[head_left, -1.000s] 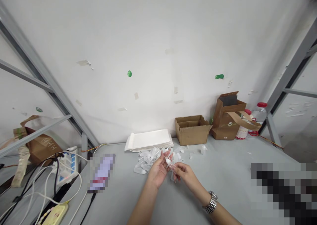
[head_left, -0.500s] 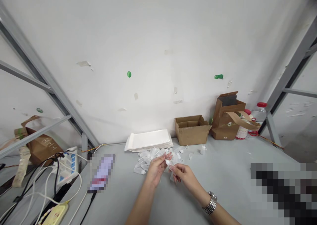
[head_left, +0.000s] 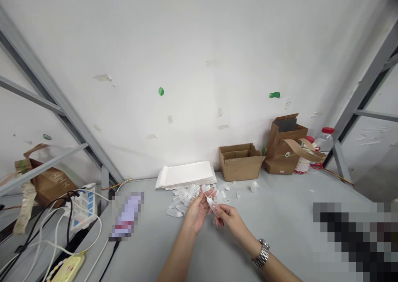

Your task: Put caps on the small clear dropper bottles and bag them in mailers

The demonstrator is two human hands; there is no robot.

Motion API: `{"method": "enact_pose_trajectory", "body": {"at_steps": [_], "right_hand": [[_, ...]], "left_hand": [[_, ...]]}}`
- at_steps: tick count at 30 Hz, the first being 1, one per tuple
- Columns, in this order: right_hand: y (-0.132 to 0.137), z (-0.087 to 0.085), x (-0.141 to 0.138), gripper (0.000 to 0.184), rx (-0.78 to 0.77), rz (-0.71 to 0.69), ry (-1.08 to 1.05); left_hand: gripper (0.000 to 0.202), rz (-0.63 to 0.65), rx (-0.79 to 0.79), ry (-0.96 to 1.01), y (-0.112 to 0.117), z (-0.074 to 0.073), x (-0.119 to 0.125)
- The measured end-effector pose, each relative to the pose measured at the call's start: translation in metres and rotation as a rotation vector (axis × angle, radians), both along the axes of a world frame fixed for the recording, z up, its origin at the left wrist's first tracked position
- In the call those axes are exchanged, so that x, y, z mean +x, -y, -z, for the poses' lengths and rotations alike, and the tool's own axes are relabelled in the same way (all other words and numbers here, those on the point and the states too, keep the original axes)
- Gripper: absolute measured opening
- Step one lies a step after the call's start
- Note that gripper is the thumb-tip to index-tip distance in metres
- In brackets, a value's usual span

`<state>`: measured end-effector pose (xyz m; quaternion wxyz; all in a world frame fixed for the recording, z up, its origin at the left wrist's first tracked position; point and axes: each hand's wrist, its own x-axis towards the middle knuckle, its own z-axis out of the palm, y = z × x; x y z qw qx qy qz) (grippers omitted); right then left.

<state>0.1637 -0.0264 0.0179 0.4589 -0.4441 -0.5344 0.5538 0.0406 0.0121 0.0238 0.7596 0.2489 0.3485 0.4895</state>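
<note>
My right hand (head_left: 228,215) pinches a small translucent white dropper bottle (head_left: 210,201) between thumb and fingers, its narrow tip pointing up and to the left. My left hand (head_left: 196,213) is close beside it, palm partly up, with thumb and fingertips closed near the bottle's tip. Whatever those left fingers grip is too small to make out. Just behind both hands lies a loose pile of similar translucent bottles and small plastic pieces (head_left: 178,212), partly hidden by my fingers. A few stray pieces, including a small bottle (head_left: 254,186), lie to the right.
White flat packets (head_left: 188,173) are stacked behind the pile. An open cardboard box (head_left: 241,168), a brown paper bag (head_left: 282,149) and a red-capped bottle (head_left: 325,141) stand along the wall. At left are a blurred phone (head_left: 127,215), cables and a power strip (head_left: 83,207).
The bottle's narrow tip now shows between my hands, where it was less distinct before. My left thumb and fingertips have shifted slightly away from the bottle's body.
</note>
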Motion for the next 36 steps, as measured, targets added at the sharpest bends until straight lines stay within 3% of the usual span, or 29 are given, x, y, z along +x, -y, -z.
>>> {"method": "enact_pose_trajectory", "body": {"at_steps": [12,17,20,25,27,30,32,36], "right_hand": [[0.004,0.006,-0.003,0.045,0.029,0.028,0.037],[0.012,0.005,0.003,0.038,0.076,-0.019,0.006],[0.017,0.006,0.029,0.035,0.164,0.119,0.056],[0.017,0.007,0.109,0.046,0.382,0.771,0.486],[0.012,0.007,0.139,0.051,0.375,0.925,0.621],[-0.001,0.013,0.168,0.053,0.224,0.94,0.692],[-0.011,0.022,0.177,0.05,0.117,0.877,0.781],[-0.024,0.044,0.179,0.035,0.084,0.757,0.934]], "left_hand": [[0.031,-0.197,0.194,-0.108,0.007,0.004,0.012],[0.039,-0.195,0.257,-0.177,0.01,-0.002,0.011],[0.041,-0.205,0.271,-0.175,0.009,-0.004,0.006],[0.033,-0.238,0.244,-0.174,0.008,0.001,0.002],[0.031,-0.242,0.238,-0.182,0.008,0.002,0.002],[0.03,-0.279,0.207,-0.188,0.007,0.004,0.003],[0.03,-0.32,0.177,-0.188,0.005,0.005,0.003],[0.033,-0.382,0.165,-0.206,0.002,0.006,0.001]]}}
